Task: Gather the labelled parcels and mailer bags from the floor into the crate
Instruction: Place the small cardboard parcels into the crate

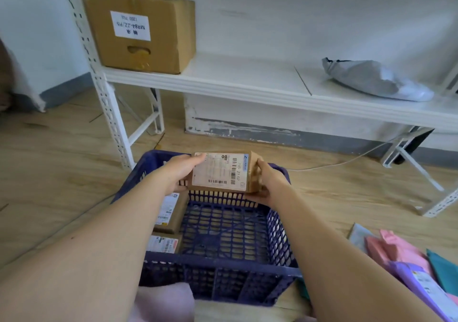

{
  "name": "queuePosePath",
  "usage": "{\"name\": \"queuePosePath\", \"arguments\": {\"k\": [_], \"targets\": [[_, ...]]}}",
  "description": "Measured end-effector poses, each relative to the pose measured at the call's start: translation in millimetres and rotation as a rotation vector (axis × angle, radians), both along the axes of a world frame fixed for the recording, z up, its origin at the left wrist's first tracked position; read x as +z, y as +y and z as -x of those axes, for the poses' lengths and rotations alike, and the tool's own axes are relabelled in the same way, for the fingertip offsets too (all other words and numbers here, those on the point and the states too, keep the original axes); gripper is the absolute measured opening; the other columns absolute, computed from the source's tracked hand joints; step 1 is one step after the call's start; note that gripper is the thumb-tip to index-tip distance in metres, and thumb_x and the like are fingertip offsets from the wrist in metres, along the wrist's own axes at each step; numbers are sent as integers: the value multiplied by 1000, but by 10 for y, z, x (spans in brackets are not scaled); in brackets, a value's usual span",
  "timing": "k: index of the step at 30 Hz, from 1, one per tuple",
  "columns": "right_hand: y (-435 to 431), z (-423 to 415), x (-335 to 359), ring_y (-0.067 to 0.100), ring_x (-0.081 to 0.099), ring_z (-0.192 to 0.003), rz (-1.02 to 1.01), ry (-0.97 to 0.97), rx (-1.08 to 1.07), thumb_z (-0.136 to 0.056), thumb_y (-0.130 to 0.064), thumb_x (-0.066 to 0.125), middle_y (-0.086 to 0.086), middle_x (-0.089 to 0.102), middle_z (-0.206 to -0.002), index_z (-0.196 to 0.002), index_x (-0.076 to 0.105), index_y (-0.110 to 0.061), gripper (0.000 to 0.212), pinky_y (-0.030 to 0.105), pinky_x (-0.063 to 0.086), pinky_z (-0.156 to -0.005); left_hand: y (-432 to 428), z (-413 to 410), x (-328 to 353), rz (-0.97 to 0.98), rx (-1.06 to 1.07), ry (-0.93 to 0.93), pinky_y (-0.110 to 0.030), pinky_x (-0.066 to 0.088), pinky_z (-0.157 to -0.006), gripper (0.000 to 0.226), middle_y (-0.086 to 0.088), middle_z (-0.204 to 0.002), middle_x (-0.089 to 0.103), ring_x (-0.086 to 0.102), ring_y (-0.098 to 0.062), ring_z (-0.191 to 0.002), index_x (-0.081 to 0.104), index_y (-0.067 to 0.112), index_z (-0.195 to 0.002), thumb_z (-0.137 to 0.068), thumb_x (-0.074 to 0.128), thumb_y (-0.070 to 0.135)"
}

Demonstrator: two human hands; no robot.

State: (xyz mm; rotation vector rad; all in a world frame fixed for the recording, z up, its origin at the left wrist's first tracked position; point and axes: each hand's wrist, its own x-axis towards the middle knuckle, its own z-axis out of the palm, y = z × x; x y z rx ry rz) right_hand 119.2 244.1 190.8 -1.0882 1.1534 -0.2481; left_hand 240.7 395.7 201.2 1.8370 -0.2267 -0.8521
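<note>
Cardboard parcel (224, 171), label up, is held above the far end of the blue crate (223, 267). Left hand (182, 170) grips its left end, fingers curled over the top edge; right hand (269, 183) grips the right end, fingers wrapped underneath. Two labelled parcels (169, 212) lie inside, along the crate's left wall.

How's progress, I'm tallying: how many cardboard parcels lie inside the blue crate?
2. One parcel lies along the crate's left wall, a second parcel nearer, in its near-left corner. The left forearm may hide others. A third parcel is held above.
</note>
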Motion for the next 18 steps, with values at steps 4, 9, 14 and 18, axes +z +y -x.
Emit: {"name": "queuePosePath", "arguments": {"k": [4,9,14,18], "targets": [[134,-247,-92,35,61,-104,-9,12,57,-94,-45,48,15,57,-123,-131,47,-13,49,51,55,-85,111,-153,-54,18,105,-9,-38,49,-84,16,0,-102,63,58,-18,-89,58,23,-104,-94,55,34],[297,-516,-255,29,65,-90,-62,-27,125,-88,-49,56,13,63,-109,-129,48,-15,53,45,58,-79,187,-320,-222,-11,211,-69,-40,47,-90,35,-5,-120,63,58,-27,-108,57,16,-124,-92,59,28],[396,-814,-452,26,66,-93,-109,-43,189,-76,-62,62,8,68,-106,-114,61,-20,56,38,60,-73,193,-522,-413,-35,267,-117,-30,42,-79,44,-7,-127,57,56,-26,-109,49,10,-133,-90,60,15],[389,-1037,-680,26,67,-92,-125,9,234,-74,-66,60,5,66,-111,-119,58,-23,63,40,60,-76,160,-710,-704,-106,288,-143,-27,40,-89,59,-4,-133,54,52,-25,-119,41,11,-140,-86,65,16]]}}
